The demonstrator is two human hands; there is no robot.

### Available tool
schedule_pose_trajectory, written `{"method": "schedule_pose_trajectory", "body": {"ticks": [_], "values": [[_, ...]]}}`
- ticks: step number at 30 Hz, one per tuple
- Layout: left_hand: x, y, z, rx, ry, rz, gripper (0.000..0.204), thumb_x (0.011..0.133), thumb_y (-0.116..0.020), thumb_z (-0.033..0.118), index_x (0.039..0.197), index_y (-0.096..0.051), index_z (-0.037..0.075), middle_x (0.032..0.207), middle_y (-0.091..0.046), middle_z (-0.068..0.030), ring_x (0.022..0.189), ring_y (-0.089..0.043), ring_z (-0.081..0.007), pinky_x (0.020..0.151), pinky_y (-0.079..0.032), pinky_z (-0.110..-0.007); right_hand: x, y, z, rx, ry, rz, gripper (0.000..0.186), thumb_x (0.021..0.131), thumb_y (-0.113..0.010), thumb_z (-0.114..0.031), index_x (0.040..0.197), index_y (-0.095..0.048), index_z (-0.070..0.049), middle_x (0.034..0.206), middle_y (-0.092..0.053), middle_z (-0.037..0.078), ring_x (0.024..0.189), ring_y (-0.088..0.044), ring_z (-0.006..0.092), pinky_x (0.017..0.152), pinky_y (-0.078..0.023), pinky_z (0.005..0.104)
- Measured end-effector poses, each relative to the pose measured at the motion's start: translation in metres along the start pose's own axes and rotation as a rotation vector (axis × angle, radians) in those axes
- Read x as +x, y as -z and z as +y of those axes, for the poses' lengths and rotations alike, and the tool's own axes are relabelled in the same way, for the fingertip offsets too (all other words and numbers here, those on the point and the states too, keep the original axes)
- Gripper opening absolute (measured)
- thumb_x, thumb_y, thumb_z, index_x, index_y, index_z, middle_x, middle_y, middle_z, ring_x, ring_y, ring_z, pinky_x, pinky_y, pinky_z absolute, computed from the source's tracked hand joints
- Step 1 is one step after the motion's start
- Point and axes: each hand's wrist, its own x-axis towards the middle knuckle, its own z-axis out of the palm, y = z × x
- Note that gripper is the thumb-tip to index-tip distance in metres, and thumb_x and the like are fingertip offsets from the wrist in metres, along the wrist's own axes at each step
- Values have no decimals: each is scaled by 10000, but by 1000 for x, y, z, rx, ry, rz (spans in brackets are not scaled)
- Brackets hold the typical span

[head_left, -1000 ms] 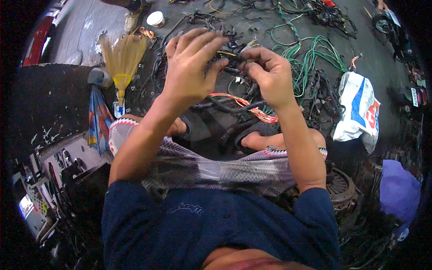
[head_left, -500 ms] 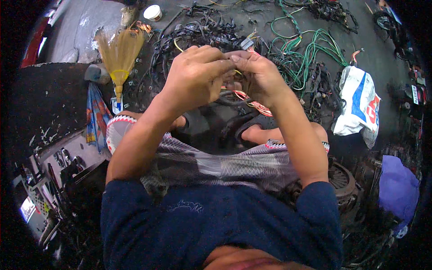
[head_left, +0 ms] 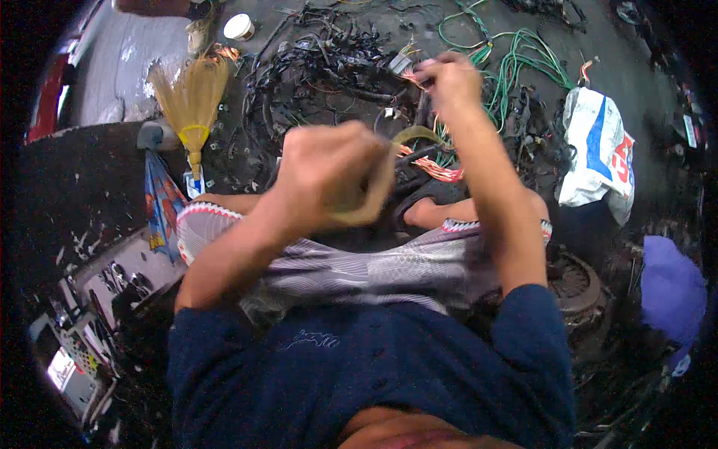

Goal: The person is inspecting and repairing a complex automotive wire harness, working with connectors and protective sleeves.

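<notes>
My left hand point(head_left: 329, 176), smeared by motion, is curled closed above my lap. A yellowish wire point(head_left: 419, 135) arcs out from beside its fingers toward the right, and the hand appears closed on it. Farther out, my right hand point(head_left: 455, 82) is pinched together next to a grey connector point(head_left: 401, 63). Something small and dark shows at its fingertips, too blurred to name. Red-and-white wires point(head_left: 434, 168) run in a bundle between my feet and the hands. A tangle of black wiring harness point(head_left: 321, 67) lies beyond on the floor, with green wires point(head_left: 523, 60) at its right.
To the left are a straw broom point(head_left: 191, 97), a colourful cloth point(head_left: 163, 202) and a tray of tools point(head_left: 112, 280). A white tub point(head_left: 239, 28) stands at the far left. On the right lie a white plastic sack point(head_left: 594, 150), a round metal part point(head_left: 576, 288) and a purple cloth point(head_left: 673, 292).
My hands have come apart. The right moved away toward the grey connector; the left came nearer and slightly down. The yellowish wire now shows stretched in an arc between them.
</notes>
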Motion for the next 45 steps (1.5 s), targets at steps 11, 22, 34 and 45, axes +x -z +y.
{"method": "schedule_pose_trajectory", "body": {"ticks": [11,22,34,45], "values": [[7,35,-45,58,540,-77,204,748,-712,200,878,-707,43,726,-651,-138,650,-637,-262,612,-496,-335,-27,-16,-37,-692,626,128,161,777,-714,-120,894,-677,-15,736,-668,53,600,-574,88,571,-459,236],[6,36,-52,137,474,84,224,722,-732,152,928,-691,73,700,-658,-97,581,-607,-153,581,-478,-279,-47,-35,-54,-946,630,130,147,753,-669,-44,887,-671,16,780,-666,167,712,-663,240,646,-496,309],[11,27,-38,253,375,84,175,729,-732,148,889,-695,88,727,-671,-77,614,-627,-136,594,-482,-257,-40,-26,-35,-985,935,-324,250,802,-552,-81,1004,-652,27,959,-658,194,755,-650,234,707,-500,298],[12,23,-47,256,485,170,383,697,-808,173,1028,-666,43,998,-668,-88,921,-624,-166,823,-478,-280,-60,-32,-41,-856,359,-592,202,786,-679,-216,924,-697,-69,788,-683,94,726,-637,171,697,-498,305]]}}
